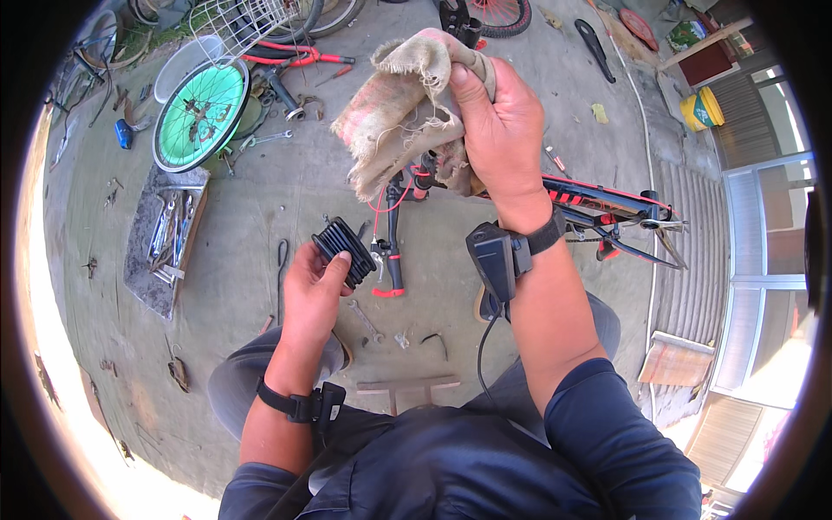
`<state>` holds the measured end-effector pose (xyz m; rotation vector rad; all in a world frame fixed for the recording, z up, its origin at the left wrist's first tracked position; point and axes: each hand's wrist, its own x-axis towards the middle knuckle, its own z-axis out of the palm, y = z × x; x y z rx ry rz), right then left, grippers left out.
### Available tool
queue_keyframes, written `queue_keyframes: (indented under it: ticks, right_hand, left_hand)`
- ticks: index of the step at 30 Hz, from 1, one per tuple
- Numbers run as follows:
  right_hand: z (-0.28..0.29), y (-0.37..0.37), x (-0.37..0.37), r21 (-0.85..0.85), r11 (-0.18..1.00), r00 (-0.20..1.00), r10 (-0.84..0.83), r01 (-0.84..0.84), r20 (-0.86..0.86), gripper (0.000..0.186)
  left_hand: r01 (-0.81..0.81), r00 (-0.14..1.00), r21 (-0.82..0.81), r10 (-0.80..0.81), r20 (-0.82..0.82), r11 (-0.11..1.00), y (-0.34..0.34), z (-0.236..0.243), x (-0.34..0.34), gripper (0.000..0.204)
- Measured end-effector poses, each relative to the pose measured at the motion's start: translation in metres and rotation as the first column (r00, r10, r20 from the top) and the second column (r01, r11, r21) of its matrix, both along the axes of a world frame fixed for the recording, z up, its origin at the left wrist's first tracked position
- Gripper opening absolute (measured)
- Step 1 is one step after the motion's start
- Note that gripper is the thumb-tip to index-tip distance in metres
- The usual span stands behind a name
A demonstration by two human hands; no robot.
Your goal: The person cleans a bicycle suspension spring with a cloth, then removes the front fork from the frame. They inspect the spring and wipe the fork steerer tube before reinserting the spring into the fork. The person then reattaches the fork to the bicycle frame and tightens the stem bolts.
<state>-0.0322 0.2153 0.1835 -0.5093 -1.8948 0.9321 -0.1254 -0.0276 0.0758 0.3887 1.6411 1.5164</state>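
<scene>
My left hand grips a black ribbed part, shaped like a handlebar grip, just left of a bicycle handlebar with a red-tipped black grip. My right hand is raised higher and holds a dirty beige cloth with pink marks, bunched over the bicycle's stem. The black and red bicycle frame lies on the concrete floor and runs off to the right. Both wrists wear black straps, and the right one carries a small black box with a cable.
A wheel with a green rim lies at the upper left beside a white wire basket. A board with several wrenches sits to the left. Loose tools lie near my knees. A yellow bucket stands far right.
</scene>
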Motion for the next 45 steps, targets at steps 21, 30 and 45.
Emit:
queue_keyframes:
  ticks: [21, 30, 45]
  right_hand:
    - [0.016, 0.024, -0.004, -0.504, 0.805, 0.824, -0.032, -0.315, -0.566, 0.043]
    - [0.035, 0.012, 0.014, -0.497, 0.820, 0.907, 0.398, -0.284, 0.138, 0.033]
    - [0.083, 0.054, 0.007, -0.004, 0.999, 0.851, 0.038, -0.047, -0.524, 0.028]
  left_hand:
    - [-0.037, 0.999, 0.042, 0.037, 0.013, 0.998, -0.001, 0.004, 0.003, 0.027]
    - [-0.036, 0.999, 0.048, 0.036, 0.015, 0.998, -0.001, 0.002, 0.002, 0.028]
    - [-0.019, 1.000, 0.030, 0.020, -0.018, 0.999, -0.001, 0.003, 0.004, 0.033]
